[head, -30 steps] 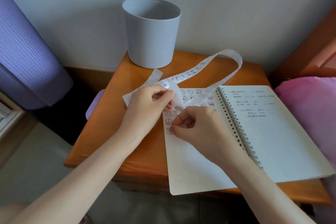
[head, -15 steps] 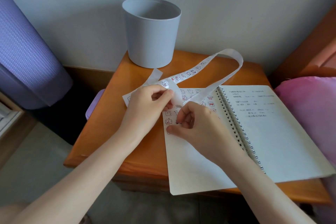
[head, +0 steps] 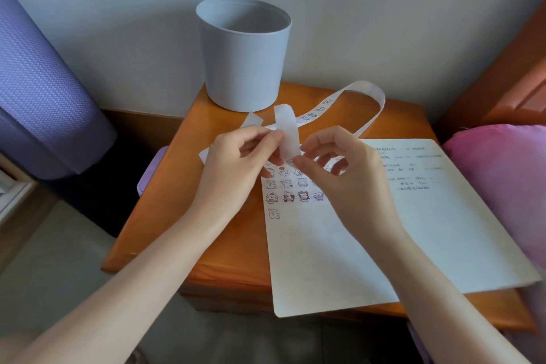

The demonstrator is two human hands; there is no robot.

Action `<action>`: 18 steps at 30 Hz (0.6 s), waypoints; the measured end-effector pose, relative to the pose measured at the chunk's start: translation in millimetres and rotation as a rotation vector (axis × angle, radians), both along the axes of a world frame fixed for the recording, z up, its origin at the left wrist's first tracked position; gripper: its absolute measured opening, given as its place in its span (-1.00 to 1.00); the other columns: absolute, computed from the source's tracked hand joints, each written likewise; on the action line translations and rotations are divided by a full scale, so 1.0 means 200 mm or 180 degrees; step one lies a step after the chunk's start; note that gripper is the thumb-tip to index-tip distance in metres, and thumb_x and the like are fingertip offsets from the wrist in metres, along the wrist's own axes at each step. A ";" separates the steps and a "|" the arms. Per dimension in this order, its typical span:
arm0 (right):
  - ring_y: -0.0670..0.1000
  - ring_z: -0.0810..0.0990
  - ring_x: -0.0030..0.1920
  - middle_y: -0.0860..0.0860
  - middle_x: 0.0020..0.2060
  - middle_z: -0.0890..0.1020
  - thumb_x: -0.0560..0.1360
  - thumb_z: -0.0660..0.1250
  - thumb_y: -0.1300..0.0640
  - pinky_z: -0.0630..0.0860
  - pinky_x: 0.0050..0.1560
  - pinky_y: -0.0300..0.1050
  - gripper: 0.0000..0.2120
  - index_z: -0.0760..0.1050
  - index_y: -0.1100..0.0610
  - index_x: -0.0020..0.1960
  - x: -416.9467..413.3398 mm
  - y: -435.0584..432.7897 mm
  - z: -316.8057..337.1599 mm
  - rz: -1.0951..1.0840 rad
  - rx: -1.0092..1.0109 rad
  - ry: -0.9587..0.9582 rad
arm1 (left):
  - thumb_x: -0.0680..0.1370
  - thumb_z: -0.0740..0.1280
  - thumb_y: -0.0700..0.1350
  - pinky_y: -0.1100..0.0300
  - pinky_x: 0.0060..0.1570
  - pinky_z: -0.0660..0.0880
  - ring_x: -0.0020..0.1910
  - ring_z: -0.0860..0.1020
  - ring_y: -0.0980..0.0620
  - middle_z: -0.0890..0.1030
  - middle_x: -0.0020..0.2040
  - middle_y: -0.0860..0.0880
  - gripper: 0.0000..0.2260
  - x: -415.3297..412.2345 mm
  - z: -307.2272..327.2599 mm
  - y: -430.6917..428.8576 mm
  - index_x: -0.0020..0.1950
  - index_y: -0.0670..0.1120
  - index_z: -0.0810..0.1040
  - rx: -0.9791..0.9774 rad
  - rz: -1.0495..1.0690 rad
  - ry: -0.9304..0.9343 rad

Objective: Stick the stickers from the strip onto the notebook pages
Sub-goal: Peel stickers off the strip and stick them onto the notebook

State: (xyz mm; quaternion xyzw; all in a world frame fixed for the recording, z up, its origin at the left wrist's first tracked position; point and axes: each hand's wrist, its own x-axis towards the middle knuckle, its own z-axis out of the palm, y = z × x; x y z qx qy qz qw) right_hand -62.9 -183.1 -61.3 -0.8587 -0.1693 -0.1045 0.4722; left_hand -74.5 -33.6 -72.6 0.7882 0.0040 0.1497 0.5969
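fingers first: the thumb and forefinger of the left hand (head: pixel 233 170) are pinched on the sticker strip (head: pixel 286 131), holding a short white stretch of it upright just above the page. the right hand (head: pixel 350 179) comes in from the other side. its thumb and forefinger are closed on the bottom edge of that same stretch, and the other fingers (head: pixel 335 168) are loosely curled and hold nothing. can't tell if a sticker is actually peeling off there, it's too small and half hidden. the rest of the strip runs back behind the hands, loops up over the table (head: pixel 177 210) and comes down toward the top of the notebook (head: pixel 319 260). the notebook lies open and flat on the right half of the table, with its near edge hanging past the front. the left page has rows of little cartoon stickers (head: pixel 288 195) near the top, plus one alone underneath at the left. the right page has some handwriting. a grey bucket (head: pixel 245 56) stands at the back of the table by the wall. a purple thing (head: pixel 150 174) pokes out at the table's left edge, a blue-purple roll (head: pixel 41 89) stands far left, and a pink cushion (head: pixel 502 180) sits to the right.
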 end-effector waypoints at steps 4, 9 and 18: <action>-0.11 0.58 -0.24 -0.14 -0.28 0.63 0.39 0.47 0.15 0.45 -0.31 -0.33 -0.83 0.51 0.03 -0.09 0.00 -0.01 0.02 -0.0046 0.0298 0.0047 | 0.59 0.26 -0.07 0.36 -0.30 0.55 -0.19 0.63 0.17 0.66 -0.21 0.02 -0.79 0.00 0.01 0.00 -0.02 -0.15 0.64 -0.0298 -0.0129 0.0041; -0.15 0.59 -0.29 -0.12 -0.28 0.65 0.39 0.47 0.20 0.47 -0.32 -0.32 -0.88 0.56 0.04 -0.15 0.01 -0.02 0.03 -0.0011 0.0633 0.0211 | 0.56 0.30 -0.12 0.45 -0.31 0.48 -0.22 0.62 0.21 0.66 -0.23 0.05 -0.87 -0.02 0.02 -0.02 -0.04 -0.10 0.64 -0.0213 -0.0387 0.0121; -0.23 0.58 -0.19 -0.20 -0.25 0.62 0.43 0.42 0.21 0.43 -0.25 -0.45 -0.91 0.62 0.05 -0.10 0.01 -0.02 0.02 0.0046 0.0154 -0.0104 | 0.54 0.32 -0.11 0.48 -0.31 0.47 -0.24 0.62 0.24 0.65 -0.24 0.07 -0.91 -0.02 0.03 -0.02 -0.07 -0.03 0.62 -0.0238 -0.0419 0.0218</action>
